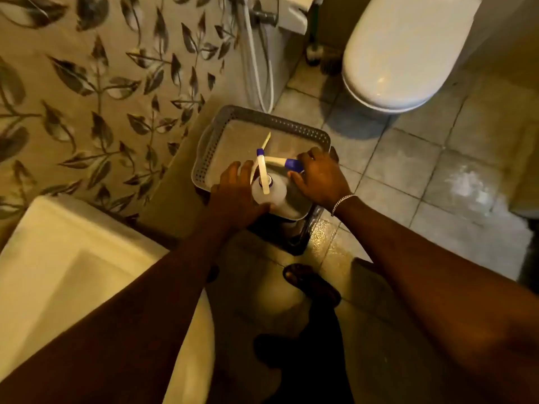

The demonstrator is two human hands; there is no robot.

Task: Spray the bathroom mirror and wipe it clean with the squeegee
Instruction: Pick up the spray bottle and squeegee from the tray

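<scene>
A translucent spray bottle (281, 201) with a white trigger head (262, 173) stands at the near edge of a grey perforated tray (262, 118). My left hand (233, 193) wraps the bottle's left side, thumb under its body. A curved white piece with a purple tip (293, 165) branches to the right, and my right hand (319, 177) pinches that tip. A second purple tip (259, 152) and a thin cream strip (267, 139) stick up behind the head. I cannot make out a squeegee, and the mirror is out of view.
The tray rests on a dark stand (297, 237) beside the leaf-patterned wall (96, 91). A white sink (58, 258) fills the lower left. A white toilet (405, 51) stands at the upper right, with a hose (256, 68) left of it. My sandalled foot (310, 284) is on the wet tiled floor (423, 176).
</scene>
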